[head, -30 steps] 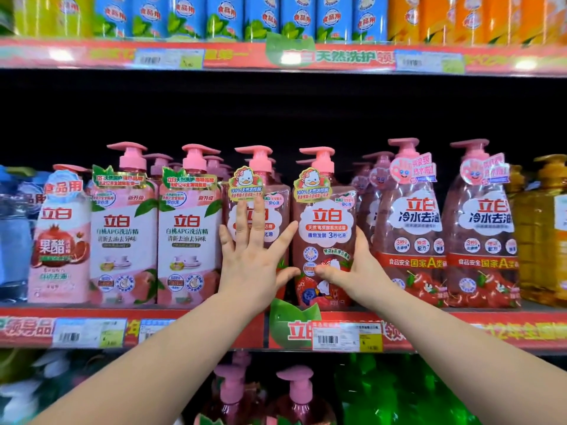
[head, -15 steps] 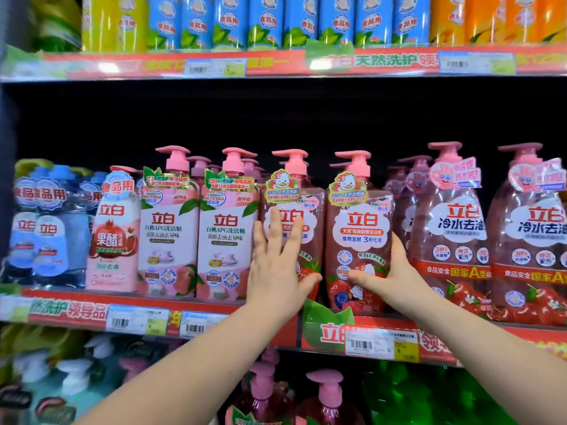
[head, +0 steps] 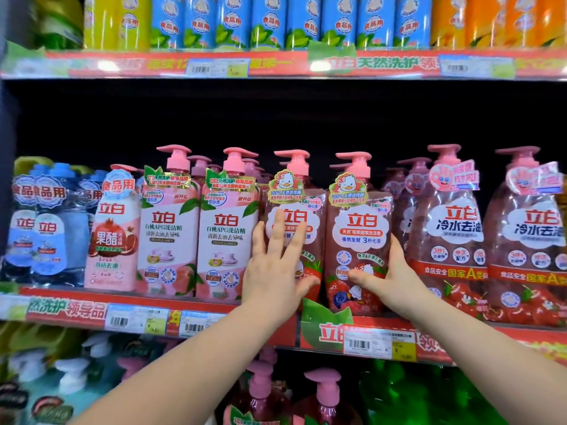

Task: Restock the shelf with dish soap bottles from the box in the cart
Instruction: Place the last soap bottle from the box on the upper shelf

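Observation:
Two pink pump dish soap bottles with duck tags stand side by side at the front of the middle shelf (head: pixel 214 311). My left hand (head: pixel 276 268) lies flat with straight fingers against the front of the left duck bottle (head: pixel 310 216). My right hand (head: pixel 389 277) grips the lower right side of the right duck bottle (head: pixel 359 231), thumb across its front and fingers behind it. More pink bottles stand behind them. The box and the cart are out of view.
Peach-label bottles (head: pixel 196 234) and a pomegranate bottle (head: pixel 112 234) stand left of my hands, blue bottles (head: pixel 40 228) further left. Larger strawberry bottles (head: pixel 448 240) crowd the right. Upper shelf (head: pixel 276 64) holds blue, yellow and orange bottles. Pink and green bottles sit below.
The view has drifted left and slightly down, so the shelf appears shifted right. Both hands stay on the same two duck bottles, the left fingers now closer together.

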Motion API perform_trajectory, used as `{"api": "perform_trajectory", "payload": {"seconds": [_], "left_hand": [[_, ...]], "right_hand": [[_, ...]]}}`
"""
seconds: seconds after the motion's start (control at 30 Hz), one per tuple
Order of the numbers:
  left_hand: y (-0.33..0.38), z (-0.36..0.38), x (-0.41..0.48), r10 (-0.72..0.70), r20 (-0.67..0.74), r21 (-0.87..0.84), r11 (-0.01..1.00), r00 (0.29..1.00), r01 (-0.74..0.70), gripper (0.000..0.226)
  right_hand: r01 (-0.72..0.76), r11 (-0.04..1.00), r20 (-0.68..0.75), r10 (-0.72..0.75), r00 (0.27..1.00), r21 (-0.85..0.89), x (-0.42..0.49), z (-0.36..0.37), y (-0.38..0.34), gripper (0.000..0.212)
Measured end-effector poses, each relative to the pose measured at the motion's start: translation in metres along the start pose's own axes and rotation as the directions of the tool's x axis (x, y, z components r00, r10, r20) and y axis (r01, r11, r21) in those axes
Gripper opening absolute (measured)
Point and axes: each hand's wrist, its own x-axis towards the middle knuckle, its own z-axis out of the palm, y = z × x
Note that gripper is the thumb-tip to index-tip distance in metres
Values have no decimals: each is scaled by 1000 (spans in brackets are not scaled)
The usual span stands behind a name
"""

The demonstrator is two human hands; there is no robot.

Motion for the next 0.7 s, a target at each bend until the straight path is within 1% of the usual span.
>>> {"api": "perform_trajectory", "payload": {"seconds": [0.1,0.3,0.4,0.5,0.53,0.6,0.67,0.7], "left_hand": [[-4,-2,-2,37,23,26,999,999,-38,87],[-9,-1,-3,102,43,20,994,994,-103,86],[-12,-2,-5,134,50,-3,991,990,-134,83],[-20,-1,-9,215,-33,-35,976,976,-216,80],[-24,0,-12,241,-51,-36,969,969,-243,77],[-31,1,-16,271,-31,-23,962,962,-272,69],[-35,-2,-20,270,2,-34,962,963,-270,65],[-34,-3,-22,262,21,-36,964,965,-262,65]], "right_hand": [[-4,1000,4,4,1000,3,-1,0,0,102],[-40,998,3,40,999,-56,-1,-1,-3,99],[-59,994,-51,54,997,-96,-6,1,-7,92],[-116,983,-132,97,986,-142,-13,8,-13,84],[-131,975,-155,104,982,-179,-18,10,-16,83],[-169,952,-180,125,976,-256,-23,13,-16,86],[-199,887,-211,119,970,-416,-35,17,-12,79],[-177,847,-206,82,975,-502,-47,16,-10,74]]}}
